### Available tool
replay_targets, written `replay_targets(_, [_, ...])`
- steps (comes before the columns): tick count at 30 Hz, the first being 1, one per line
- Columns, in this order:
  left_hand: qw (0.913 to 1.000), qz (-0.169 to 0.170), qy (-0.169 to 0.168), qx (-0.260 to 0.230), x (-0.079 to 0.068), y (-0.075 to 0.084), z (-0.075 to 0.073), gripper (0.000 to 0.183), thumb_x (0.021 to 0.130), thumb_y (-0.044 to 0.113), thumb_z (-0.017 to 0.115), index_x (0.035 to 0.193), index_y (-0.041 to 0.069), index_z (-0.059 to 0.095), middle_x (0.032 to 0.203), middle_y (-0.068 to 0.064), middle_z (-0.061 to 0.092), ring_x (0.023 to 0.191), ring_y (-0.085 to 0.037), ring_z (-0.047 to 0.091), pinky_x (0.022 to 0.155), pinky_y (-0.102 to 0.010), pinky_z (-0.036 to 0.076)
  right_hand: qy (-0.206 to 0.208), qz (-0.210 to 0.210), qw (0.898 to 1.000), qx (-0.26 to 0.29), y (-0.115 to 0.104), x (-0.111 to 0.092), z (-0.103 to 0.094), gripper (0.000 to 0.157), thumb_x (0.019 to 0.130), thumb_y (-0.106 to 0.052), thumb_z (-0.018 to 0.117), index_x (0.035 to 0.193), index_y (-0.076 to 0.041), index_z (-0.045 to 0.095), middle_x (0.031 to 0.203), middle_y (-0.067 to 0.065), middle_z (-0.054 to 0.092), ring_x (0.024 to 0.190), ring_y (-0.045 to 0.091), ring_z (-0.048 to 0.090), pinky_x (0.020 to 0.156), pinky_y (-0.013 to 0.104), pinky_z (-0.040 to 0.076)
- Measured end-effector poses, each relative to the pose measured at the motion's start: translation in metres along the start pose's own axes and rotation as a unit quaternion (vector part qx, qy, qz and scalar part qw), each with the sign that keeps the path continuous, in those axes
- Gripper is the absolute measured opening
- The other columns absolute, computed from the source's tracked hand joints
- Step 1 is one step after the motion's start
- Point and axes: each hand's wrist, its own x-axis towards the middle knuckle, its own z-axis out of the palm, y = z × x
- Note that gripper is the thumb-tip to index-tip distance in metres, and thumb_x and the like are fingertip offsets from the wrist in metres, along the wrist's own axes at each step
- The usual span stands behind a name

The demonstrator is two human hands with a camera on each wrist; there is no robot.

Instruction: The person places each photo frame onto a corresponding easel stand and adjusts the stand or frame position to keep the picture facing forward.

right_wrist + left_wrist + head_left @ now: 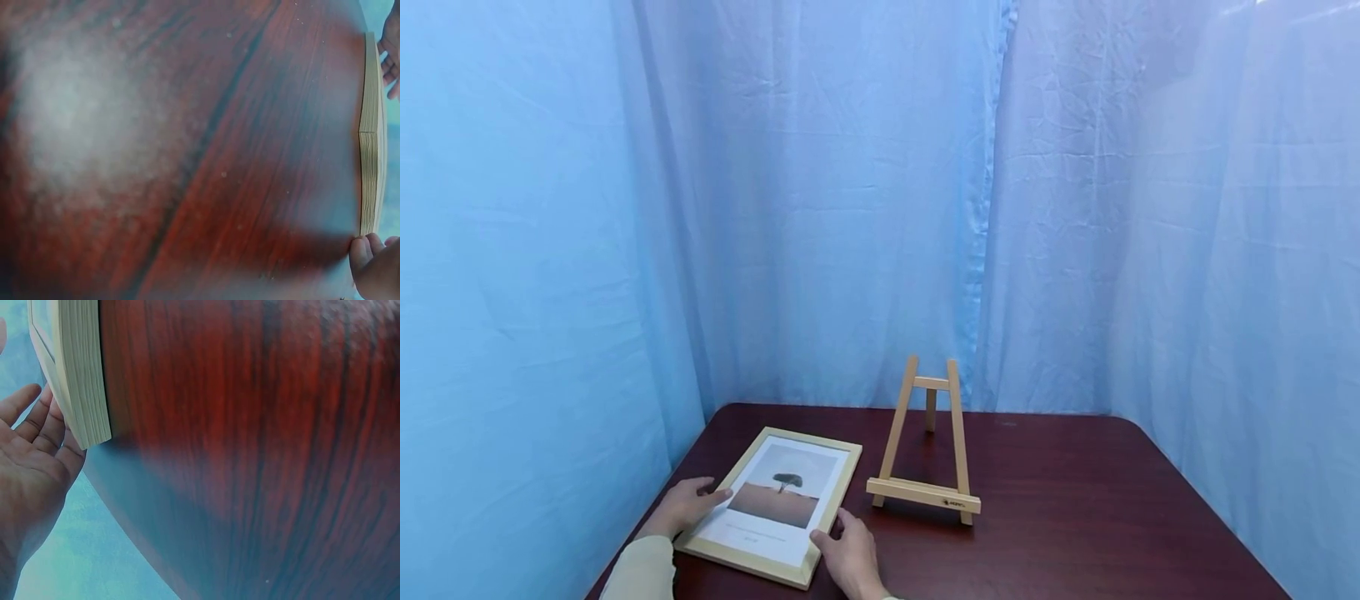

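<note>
A picture frame (833, 492) with a pale wooden border lies flat on the dark red table, showing a print of a tree. Beside its left edge is my left hand (681, 507), thumb reaching over the border and fingers loosely bent. The left wrist view shows this hand (31, 456) with its fingers against or very near the frame's side (81, 369). At the lower right edge, my right hand (850, 554) holds the frame, thumb over the border and fingers along the side. In the right wrist view, its fingertips (362, 250) meet the frame's side (369, 150).
A small wooden easel (923, 493) stands upright to the right of the frame, its ledge facing me. Both rest on a dark red wooden table (1090, 517) with rounded far corners. Blue curtains (850, 208) hang around the back and sides.
</note>
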Motion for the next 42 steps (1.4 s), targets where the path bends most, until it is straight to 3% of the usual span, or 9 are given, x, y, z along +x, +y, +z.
replay_targets(8, [0.9999, 0.006, -0.014, -0.006, -0.004, 0.003, -0.002, 0.077, 0.091, 0.046, 0.068, 0.130, -0.019, 0.051, 0.129, -0.039, 0.051, 0.122, -0.055, 0.047, 0.098, -0.060, 0.043, -0.014, 0.001, 1.000, -0.011, 0.003, 0.001, 0.003, 0.059, 0.084, -0.030, 0.078, 0.124, 0.011, 0.062, 0.114, 0.028, 0.063, 0.112, 0.045, 0.057, 0.094, 0.059, 0.045])
replay_targets(20, [0.9993, 0.004, -0.028, -0.024, -0.008, 0.002, 0.000, 0.072, 0.090, 0.045, 0.070, 0.124, -0.017, 0.058, 0.123, -0.035, 0.058, 0.117, -0.050, 0.053, 0.095, -0.057, 0.046, 0.013, -0.019, 0.999, -0.037, 0.004, -0.003, 0.006, 0.055, 0.081, -0.028, 0.080, 0.116, 0.012, 0.065, 0.111, 0.026, 0.064, 0.110, 0.047, 0.054, 0.094, 0.060, 0.043])
replay_targets(27, [0.9996, 0.010, -0.019, -0.017, -0.006, -0.001, 0.003, 0.068, 0.089, 0.045, 0.071, 0.120, -0.015, 0.063, 0.118, -0.031, 0.063, 0.113, -0.048, 0.057, 0.093, -0.056, 0.048, 0.045, 0.008, 0.997, -0.062, -0.001, -0.007, 0.007, 0.052, 0.077, -0.025, 0.082, 0.114, 0.009, 0.068, 0.113, 0.022, 0.062, 0.112, 0.042, 0.051, 0.096, 0.056, 0.042])
replay_targets(42, [0.9990, 0.038, -0.010, -0.022, -0.011, -0.002, 0.003, 0.045, 0.092, 0.019, 0.068, 0.119, -0.016, 0.062, 0.121, -0.035, 0.059, 0.116, -0.051, 0.053, 0.096, -0.057, 0.045, 0.015, 0.017, 0.995, -0.094, 0.004, -0.006, 0.008, 0.047, 0.075, -0.019, 0.082, 0.112, 0.007, 0.069, 0.118, 0.024, 0.059, 0.118, 0.045, 0.047, 0.098, 0.058, 0.039])
